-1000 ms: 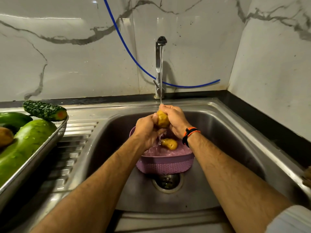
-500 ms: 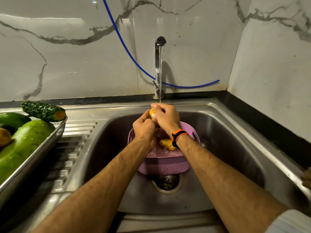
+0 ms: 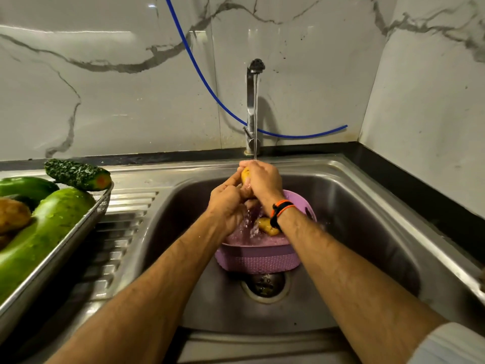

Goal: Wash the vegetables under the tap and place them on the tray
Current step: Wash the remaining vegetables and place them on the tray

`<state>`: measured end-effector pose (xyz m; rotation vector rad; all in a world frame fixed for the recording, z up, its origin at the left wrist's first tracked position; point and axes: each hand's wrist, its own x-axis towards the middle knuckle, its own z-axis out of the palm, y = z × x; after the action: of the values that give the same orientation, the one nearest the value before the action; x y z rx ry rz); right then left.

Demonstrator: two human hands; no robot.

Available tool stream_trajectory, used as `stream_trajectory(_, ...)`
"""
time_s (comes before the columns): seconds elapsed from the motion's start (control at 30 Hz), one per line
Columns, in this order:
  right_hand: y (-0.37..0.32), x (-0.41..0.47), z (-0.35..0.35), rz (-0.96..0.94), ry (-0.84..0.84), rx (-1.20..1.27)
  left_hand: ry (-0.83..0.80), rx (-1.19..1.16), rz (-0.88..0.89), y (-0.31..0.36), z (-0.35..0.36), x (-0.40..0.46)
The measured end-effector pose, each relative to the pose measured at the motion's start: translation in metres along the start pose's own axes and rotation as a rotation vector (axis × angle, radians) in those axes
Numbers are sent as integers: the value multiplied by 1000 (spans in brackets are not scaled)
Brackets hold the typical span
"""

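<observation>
Rinsing a potato under the tap

I hold the potato (image 3: 245, 174) in the stream, right hand (image 3: 263, 181) wrapped round it, left hand (image 3: 227, 203) gripping below, over the basket (image 3: 258, 261). I should turn it fully before moving it to the tray (image 3: 78, 227).

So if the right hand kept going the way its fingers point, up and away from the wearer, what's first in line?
Probably the tap: the right hand, gripping the potato under the water stream, points toward its base at the sink's back edge. Depth is unclear.
</observation>
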<state>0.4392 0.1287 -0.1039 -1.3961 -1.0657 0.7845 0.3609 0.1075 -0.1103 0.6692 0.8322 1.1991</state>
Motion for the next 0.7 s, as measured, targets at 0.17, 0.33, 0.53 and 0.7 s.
stream_trajectory(0.17, 13, -4, -11, -55, -46, -13, 89, 25, 68, -10, 14, -2)
stream_trajectory(0.33, 2, 2, -6, 20, 2, 35, -15, 6, -3, -3, 4, -1)
stream_trajectory(0.53, 18, 2, -5, -76, -17, -24, 96, 37, 77, -9, 13, -4)
stream_trajectory(0.7, 8, 9, -11, 99, -36, 82, -21, 48, -10, -6, 6, -2)
